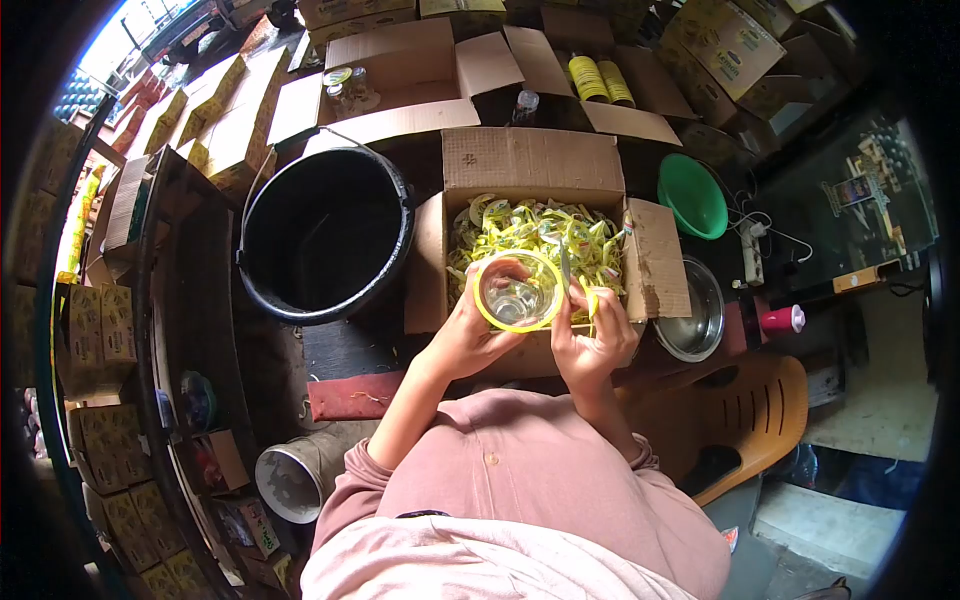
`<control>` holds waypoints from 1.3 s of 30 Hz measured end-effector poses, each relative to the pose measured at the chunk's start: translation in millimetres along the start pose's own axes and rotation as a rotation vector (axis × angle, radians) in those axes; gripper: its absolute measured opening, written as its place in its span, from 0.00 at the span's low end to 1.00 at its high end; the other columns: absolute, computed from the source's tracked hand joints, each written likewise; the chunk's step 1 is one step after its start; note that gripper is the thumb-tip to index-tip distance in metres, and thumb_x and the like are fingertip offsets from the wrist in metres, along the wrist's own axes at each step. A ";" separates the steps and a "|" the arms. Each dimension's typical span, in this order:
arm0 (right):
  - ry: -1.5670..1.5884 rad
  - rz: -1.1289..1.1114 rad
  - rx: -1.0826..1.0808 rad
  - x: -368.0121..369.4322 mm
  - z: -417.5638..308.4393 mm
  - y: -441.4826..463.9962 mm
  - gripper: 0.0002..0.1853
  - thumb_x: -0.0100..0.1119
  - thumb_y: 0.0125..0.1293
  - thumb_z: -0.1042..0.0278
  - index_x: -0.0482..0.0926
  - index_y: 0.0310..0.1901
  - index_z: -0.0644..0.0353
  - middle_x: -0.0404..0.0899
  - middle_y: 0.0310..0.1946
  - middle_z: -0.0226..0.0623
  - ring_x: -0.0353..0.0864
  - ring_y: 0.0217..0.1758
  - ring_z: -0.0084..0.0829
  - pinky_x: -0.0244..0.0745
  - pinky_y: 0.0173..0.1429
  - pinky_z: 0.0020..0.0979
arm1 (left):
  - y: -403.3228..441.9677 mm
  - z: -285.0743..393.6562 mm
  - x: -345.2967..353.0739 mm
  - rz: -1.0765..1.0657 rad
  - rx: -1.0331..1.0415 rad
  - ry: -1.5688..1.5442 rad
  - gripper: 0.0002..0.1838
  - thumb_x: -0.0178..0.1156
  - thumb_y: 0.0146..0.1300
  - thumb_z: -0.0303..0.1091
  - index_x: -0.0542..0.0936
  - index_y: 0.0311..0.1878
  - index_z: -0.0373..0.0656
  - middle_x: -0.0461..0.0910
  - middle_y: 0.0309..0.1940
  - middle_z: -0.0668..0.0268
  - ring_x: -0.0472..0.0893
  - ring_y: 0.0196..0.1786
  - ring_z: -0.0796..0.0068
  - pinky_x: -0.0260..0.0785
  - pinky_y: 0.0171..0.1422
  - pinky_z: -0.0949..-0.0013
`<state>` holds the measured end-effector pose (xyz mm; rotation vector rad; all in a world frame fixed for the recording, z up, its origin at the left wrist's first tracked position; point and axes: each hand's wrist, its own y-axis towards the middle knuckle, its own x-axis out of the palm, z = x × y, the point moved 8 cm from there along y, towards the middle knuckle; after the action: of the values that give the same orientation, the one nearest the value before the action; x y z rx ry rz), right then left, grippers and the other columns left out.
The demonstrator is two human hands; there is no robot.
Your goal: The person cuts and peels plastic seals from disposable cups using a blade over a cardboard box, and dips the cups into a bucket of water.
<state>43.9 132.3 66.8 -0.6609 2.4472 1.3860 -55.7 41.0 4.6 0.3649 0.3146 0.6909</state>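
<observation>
My left hand [463, 338] is closed around a clear plastic jar [517, 292] with a yellow rim, its mouth tilted up toward me. Beside that rim, my right hand [598, 342] grips what looks like a small knife [565, 264], its thin grey blade pointing up and away. A yellow strip [591, 302] also shows at the right fingers; I cannot tell whether it is still joined to the rim. Both hands are over the near edge of an open cardboard box [534, 160], which is filled with yellow and clear plastic strips [540, 222].
To the left stands a large black bucket [405, 225] with a wire handle. A green bowl [692, 196], a metal bowl [716, 312] and a power strip [752, 256] are at the right. An orange chair [783, 405] sits lower right, a white bucket [290, 485] lower left. Cartons [395, 50] line the back.
</observation>
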 end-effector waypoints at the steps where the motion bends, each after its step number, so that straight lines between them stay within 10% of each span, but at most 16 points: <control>1: 0.003 -0.005 0.004 0.8 0.9 0.2 0.10 0.62 0.46 0.82 0.78 0.33 0.63 0.76 0.25 0.36 0.78 0.27 0.32 0.73 0.33 0.28 | -0.5 0.8 0.3 -0.019 0.010 0.027 0.35 0.65 0.47 0.28 0.58 0.57 0.37 0.65 0.49 0.57 0.69 0.53 0.62 0.59 0.60 0.64; 15: 0.138 0.020 0.074 -10.6 2.3 -5.9 0.08 0.64 0.47 0.80 0.75 0.29 0.68 0.75 0.22 0.35 0.76 0.24 0.25 0.70 0.30 0.23 | 0.9 -5.6 7.7 0.062 -0.068 -0.416 0.37 0.69 0.45 0.26 0.59 0.58 0.38 0.65 0.52 0.60 0.68 0.56 0.69 0.62 0.60 0.65; 39: 0.064 -0.008 0.041 -3.2 1.4 -12.6 0.08 0.62 0.45 0.82 0.76 0.29 0.67 0.76 0.23 0.38 0.77 0.24 0.30 0.71 0.30 0.25 | 0.3 -9.5 3.4 0.016 -0.037 -0.171 0.36 0.70 0.41 0.26 0.63 0.55 0.38 0.67 0.49 0.60 0.70 0.53 0.68 0.63 0.58 0.68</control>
<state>52.9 128.7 58.1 -0.7151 2.5117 1.3279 -57.2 45.5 -4.2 0.3886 0.1363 0.6758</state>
